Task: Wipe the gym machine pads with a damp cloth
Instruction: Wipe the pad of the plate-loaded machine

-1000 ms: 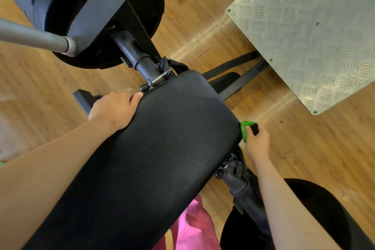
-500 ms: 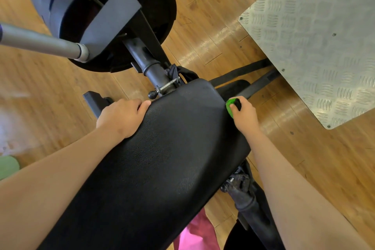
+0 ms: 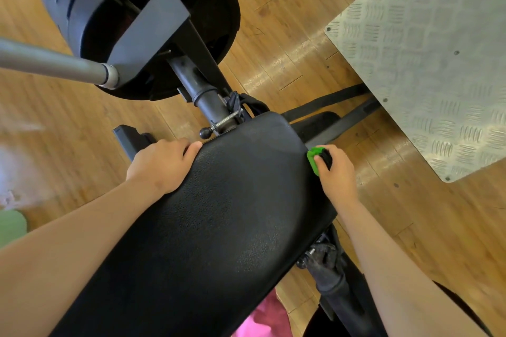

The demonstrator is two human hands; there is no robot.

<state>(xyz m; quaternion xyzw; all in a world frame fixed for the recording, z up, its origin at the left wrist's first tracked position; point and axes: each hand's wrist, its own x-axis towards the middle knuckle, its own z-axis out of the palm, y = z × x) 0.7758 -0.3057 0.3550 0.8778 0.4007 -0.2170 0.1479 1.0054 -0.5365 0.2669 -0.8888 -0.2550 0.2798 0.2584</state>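
Observation:
A long black padded bench pad (image 3: 219, 213) runs from the lower left to the centre. My left hand (image 3: 161, 164) rests on its far left corner, fingers curled over the edge. My right hand (image 3: 335, 172) grips a small green and black cloth (image 3: 315, 160) and presses it against the pad's right side edge near the far end.
Black weight plates (image 3: 131, 13) on a steel bar (image 3: 49, 63) sit beyond the pad, with the machine's post and pin (image 3: 210, 123) between. A diamond-plate metal platform (image 3: 427, 57) lies at the right on the wooden floor. A black frame tube (image 3: 334, 282) runs under the pad.
My right hand has slid the cloth along the pad's right edge from its middle toward the far end. My left hand has stayed on the far left corner.

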